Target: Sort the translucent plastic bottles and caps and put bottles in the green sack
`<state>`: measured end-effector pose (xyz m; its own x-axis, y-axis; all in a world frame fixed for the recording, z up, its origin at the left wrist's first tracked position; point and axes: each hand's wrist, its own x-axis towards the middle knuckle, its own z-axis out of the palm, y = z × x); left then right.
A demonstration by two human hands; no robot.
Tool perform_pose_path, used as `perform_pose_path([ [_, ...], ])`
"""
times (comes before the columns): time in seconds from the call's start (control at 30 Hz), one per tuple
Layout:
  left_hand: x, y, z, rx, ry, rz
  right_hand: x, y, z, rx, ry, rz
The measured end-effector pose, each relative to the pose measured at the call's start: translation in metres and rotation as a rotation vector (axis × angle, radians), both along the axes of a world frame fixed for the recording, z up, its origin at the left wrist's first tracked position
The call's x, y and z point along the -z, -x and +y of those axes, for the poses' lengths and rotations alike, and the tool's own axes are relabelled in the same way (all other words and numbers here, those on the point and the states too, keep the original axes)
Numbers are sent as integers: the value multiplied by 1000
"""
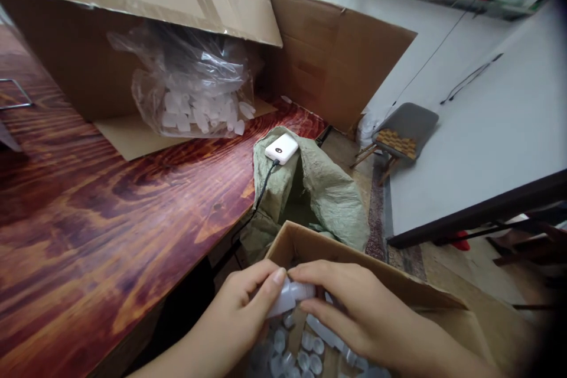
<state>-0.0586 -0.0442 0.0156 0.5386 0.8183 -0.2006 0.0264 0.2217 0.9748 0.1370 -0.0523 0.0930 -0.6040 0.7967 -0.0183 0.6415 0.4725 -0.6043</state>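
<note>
A small translucent white plastic bottle (287, 296) lies tilted between my two hands, over an open cardboard box (349, 255). My left hand (248, 292) is closed around its wider body, thumb on top. At the narrower, clear right end, the thumb and fingers of my right hand (348, 295) pinch it from both sides. Whether that clear end is a separate cap, I cannot tell. Below my hands, several clear plastic caps (310, 361) and longer translucent pieces (325, 331) lie loose in the box.
On the left is a wooden table (133, 207). A large tipped carton (310, 53) on it holds a plastic bag (208, 80) of white pieces (204, 112). A white power bank (282, 149) with a black cable rests on a green woven sack (336, 195). Behind stands a grey chair (419, 121).
</note>
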Motion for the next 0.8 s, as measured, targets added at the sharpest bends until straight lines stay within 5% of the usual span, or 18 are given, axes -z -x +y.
perform_pose_path([
  [0.2, -1, 0, 1, 26, 13, 11, -1, 1, -2, -155, -218, 81],
  [0.47, -8, 3, 7, 32, 110, -1, 4, 6, -3, -81, -42, 145],
  [0.8, -19, 10, 14, 214, 251, -17, 2, 7, -12, -136, -374, 66],
])
